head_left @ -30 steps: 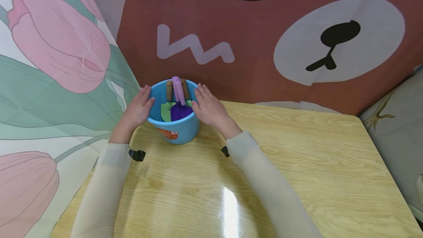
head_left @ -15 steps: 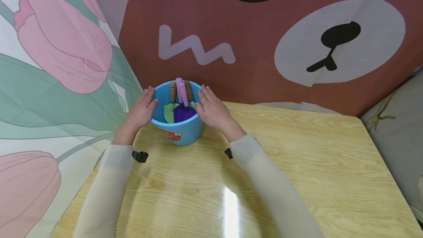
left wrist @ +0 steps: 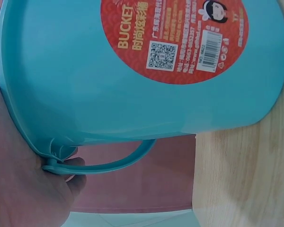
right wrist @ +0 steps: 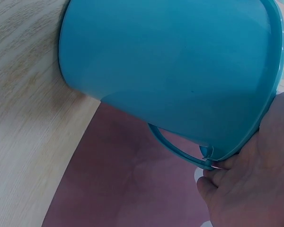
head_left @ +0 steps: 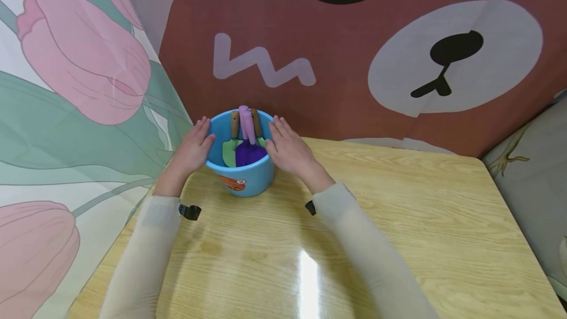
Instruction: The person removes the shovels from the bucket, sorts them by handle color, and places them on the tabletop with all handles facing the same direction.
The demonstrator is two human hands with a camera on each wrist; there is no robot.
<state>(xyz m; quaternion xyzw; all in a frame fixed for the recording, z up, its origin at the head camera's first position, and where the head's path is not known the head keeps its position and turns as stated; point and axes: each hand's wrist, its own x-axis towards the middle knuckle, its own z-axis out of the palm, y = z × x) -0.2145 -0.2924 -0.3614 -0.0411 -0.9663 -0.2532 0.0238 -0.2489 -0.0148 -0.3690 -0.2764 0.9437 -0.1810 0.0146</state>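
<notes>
A light-blue plastic bucket [head_left: 250,181] stands upright on the table, a red label on its near side. Inside lean small garden tools: a purple trowel [head_left: 250,154] with a pink handle and green ones [head_left: 231,152] with brown handles. My left hand [head_left: 193,147] rests against the left of the rim, fingers extended. On the opposite side my right hand [head_left: 292,149] presses the rim, its fingers straight too. Both wrist views show the fingertips near the hinges of the bucket's handle [left wrist: 104,165], which hangs down behind. The tools' lower ends are partly hidden by the bucket's wall.
The wood-grain table [head_left: 421,225] extends to the right and toward me. Behind the bucket hangs a brown bear-print cloth [head_left: 336,78]. A tulip-print cloth [head_left: 84,53] borders the left side. A grey cloth [head_left: 536,176] lies beyond the right edge.
The bucket has shifted slightly right and toward me, most of it in the first half second. Both hands have moved along with it, keeping their places at the rim.
</notes>
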